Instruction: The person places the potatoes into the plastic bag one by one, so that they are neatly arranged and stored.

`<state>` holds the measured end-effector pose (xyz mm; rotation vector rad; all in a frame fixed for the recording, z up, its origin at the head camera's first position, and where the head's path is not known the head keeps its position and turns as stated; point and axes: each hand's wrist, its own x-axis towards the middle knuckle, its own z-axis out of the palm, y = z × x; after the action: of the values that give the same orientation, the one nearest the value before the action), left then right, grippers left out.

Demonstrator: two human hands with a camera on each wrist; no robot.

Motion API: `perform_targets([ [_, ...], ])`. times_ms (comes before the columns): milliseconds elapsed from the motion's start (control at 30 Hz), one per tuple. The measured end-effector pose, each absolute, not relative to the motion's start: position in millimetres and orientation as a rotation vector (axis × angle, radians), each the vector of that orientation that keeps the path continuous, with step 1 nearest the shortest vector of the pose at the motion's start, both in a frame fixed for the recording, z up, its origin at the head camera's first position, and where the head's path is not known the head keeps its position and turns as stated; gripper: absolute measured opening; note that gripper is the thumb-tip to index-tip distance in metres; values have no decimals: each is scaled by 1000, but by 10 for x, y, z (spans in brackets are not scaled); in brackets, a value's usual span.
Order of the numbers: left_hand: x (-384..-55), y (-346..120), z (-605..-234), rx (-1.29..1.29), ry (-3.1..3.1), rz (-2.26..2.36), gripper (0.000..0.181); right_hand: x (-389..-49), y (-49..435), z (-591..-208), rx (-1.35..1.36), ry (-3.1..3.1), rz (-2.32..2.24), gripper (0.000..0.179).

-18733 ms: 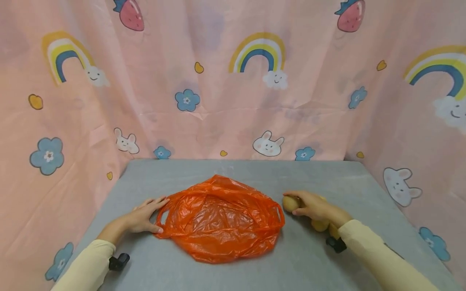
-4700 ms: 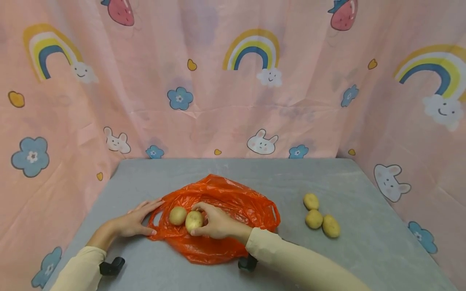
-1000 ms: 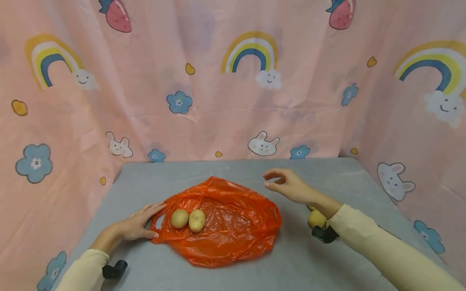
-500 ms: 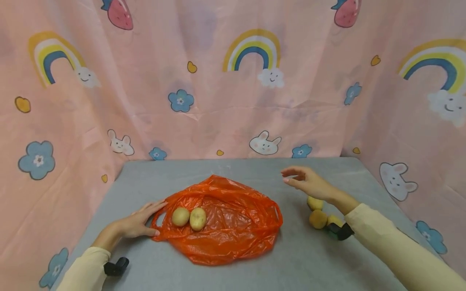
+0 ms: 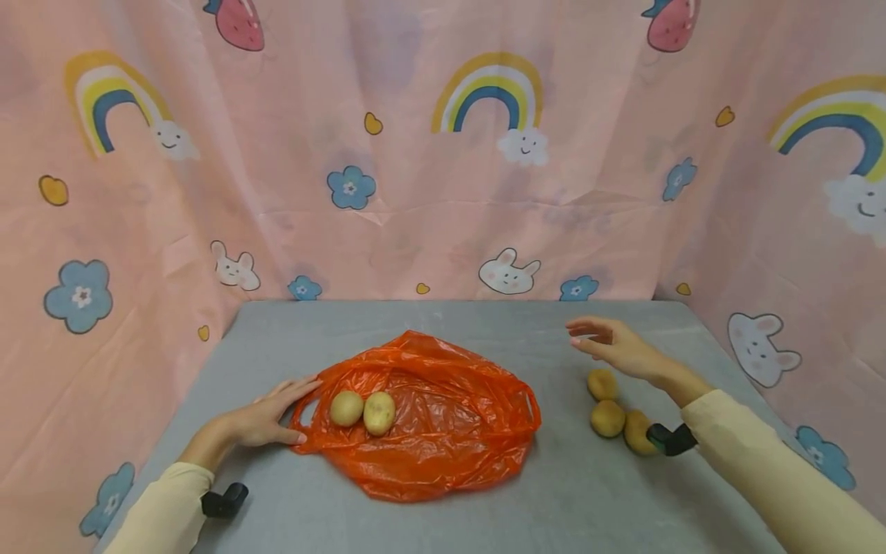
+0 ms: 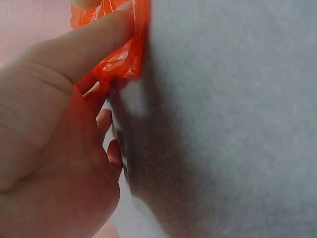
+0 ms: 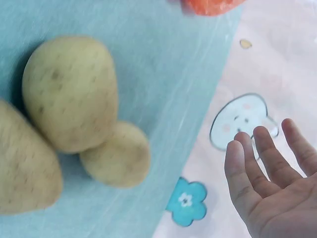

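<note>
An orange-red plastic bag lies spread on the table with its mouth gaping upward. Two potatoes, a round one and an oval one, rest side by side at its left end. My left hand rests at the bag's left handle, fingers spread and thumb on the plastic. My right hand hovers empty, its fingers loosely bent. Below it a small potato, a rounder potato and a longer potato lie close together on the table.
The grey table is bordered at the back and sides by a pink printed curtain. The bag's right handle loop faces the potatoes on the right. A black wrist camera overlaps one potato in the head view.
Two potatoes have come to lie in the bag, placed by my right hand. Over the last second that hand has moved right, empty, toward the loose potatoes. My left hand stays at the handle.
</note>
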<state>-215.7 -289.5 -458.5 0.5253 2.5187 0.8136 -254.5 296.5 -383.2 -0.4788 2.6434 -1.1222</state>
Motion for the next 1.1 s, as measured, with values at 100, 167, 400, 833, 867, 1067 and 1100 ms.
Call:
perform_targets([
  [100,-2159,-2886,-4583,521,2514,817,93,-2554,3038,-3851,-462,2652,-1107,52],
  [167,-2158,-2886,-4580,516,2517,813,92,-2562,3067,-3859,-462,2660,-1095,52],
  [400,-2154,-2887,-4563,498,2517,809,92,-2603,3219,-3974,-491,2668,-1041,52],
  [833,-2170,-2873,-4586,514,2517,817,92,-2604,3657,-4327,-607,2458,-969,58],
  [867,-2171,-2873,-4587,516,2519,817,92,-2605,3664,-4339,-607,2453,-968,58],
  [1067,-2168,-2885,-4592,527,2526,819,92,-2617,3674,-4391,-597,2426,-1013,58],
  [1100,-2167,-2888,-4593,528,2526,821,92,-2619,3676,-4399,-602,2425,-1020,58],
])
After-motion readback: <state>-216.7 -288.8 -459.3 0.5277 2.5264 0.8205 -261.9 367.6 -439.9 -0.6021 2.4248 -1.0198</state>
